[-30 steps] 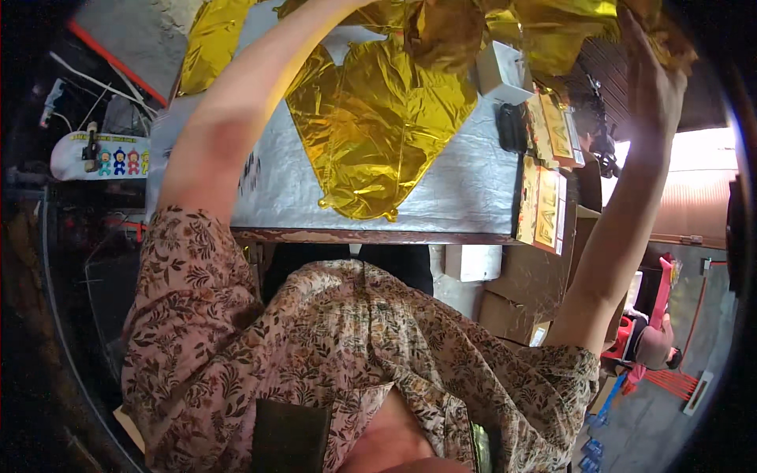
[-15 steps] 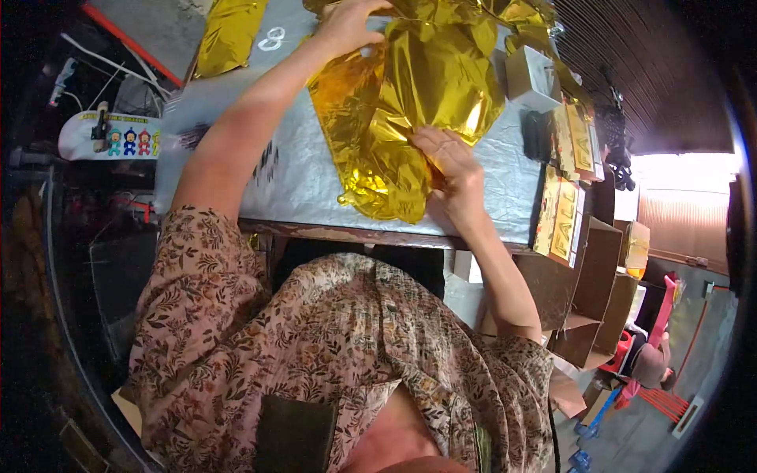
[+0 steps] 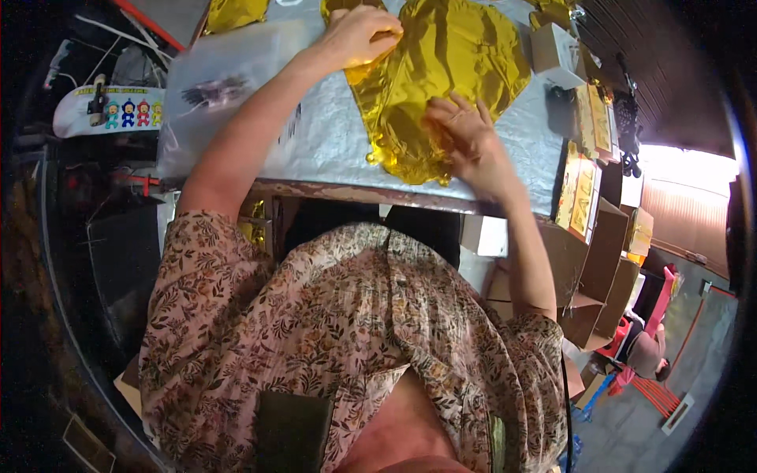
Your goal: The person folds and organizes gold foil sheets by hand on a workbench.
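Note:
A shiny gold foil balloon [image 3: 465, 59], flat and creased, lies across the table before me. My left hand [image 3: 359, 38] is at its far left edge, fingers curled together in a pinch on the foil. Over the near part of the balloon, my right hand [image 3: 469, 146] has its fingers spread and bent, holding nothing; whether its palm touches the foil I cannot tell. The balloon's crumpled near end reaches almost to the table's front edge.
Grey sheeting covers the table [image 3: 303, 162]. To the right stand a small white box [image 3: 556, 55] and a printed gold-and-white box [image 3: 579, 189]. Clear plastic [image 3: 229, 87] lies at left, near a skateboard [image 3: 110, 110]. Cardboard boxes [image 3: 607, 252] and another person [image 3: 646, 355] are farther right.
My right hand has lifted from pressing on the foil and spread its fingers. My left hand's fingers have closed at the edge. The balloon looks flatter and more spread; the whole view has shifted.

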`<move>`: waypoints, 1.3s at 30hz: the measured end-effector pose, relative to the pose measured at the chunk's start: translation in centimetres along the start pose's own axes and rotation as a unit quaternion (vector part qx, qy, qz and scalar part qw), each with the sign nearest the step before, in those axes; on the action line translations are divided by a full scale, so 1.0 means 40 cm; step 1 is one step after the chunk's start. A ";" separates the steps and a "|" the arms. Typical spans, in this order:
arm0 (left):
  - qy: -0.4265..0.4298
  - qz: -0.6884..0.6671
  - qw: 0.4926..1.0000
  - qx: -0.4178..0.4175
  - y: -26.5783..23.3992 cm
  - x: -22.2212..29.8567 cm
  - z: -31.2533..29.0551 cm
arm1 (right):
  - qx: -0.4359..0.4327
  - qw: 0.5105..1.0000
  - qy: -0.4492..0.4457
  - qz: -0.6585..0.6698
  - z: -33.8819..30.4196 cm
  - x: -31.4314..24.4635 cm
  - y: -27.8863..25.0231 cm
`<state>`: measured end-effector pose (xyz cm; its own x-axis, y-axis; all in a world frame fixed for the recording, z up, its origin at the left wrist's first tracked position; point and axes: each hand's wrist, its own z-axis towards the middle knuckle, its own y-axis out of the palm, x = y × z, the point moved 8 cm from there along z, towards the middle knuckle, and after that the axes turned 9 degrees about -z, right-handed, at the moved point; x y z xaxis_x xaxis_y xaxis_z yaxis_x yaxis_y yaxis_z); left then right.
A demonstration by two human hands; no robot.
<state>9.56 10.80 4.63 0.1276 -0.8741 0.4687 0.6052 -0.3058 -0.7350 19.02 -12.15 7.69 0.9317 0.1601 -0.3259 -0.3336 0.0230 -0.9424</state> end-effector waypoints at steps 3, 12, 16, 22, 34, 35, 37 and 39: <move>0.027 -0.091 0.995 0.022 -0.039 0.038 0.016 | -0.099 0.981 0.028 0.162 -0.043 0.017 -0.039; 0.003 -0.061 0.998 -0.011 -0.028 0.034 0.010 | 0.120 0.977 0.046 -0.173 0.060 0.081 0.032; -0.001 -0.051 0.999 0.004 -0.031 0.039 0.008 | 0.086 0.972 0.059 -0.211 0.061 0.057 0.073; 0.002 0.011 1.000 0.006 -0.025 0.035 -0.005 | 0.073 0.978 0.077 -0.181 0.057 0.003 0.087; 0.023 0.001 0.997 0.075 -0.031 0.048 0.000 | 0.071 0.983 0.078 -0.149 0.052 -0.011 0.077; 0.027 0.021 0.998 0.061 -0.025 0.057 -0.005 | 0.073 0.983 0.078 -0.149 0.053 -0.011 0.076; 0.032 0.040 0.998 0.046 -0.021 0.063 -0.004 | 0.073 0.984 0.072 -0.144 0.054 -0.013 0.078; 0.020 0.046 0.999 0.007 -0.004 0.054 -0.010 | 0.073 0.985 0.074 -0.141 0.052 -0.018 0.076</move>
<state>9.45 8.80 5.56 0.1520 -0.9124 0.3800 0.6040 -0.2186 -0.7664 17.05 -10.16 5.23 0.9973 -0.0176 -0.0711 -0.0665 0.1900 -0.9795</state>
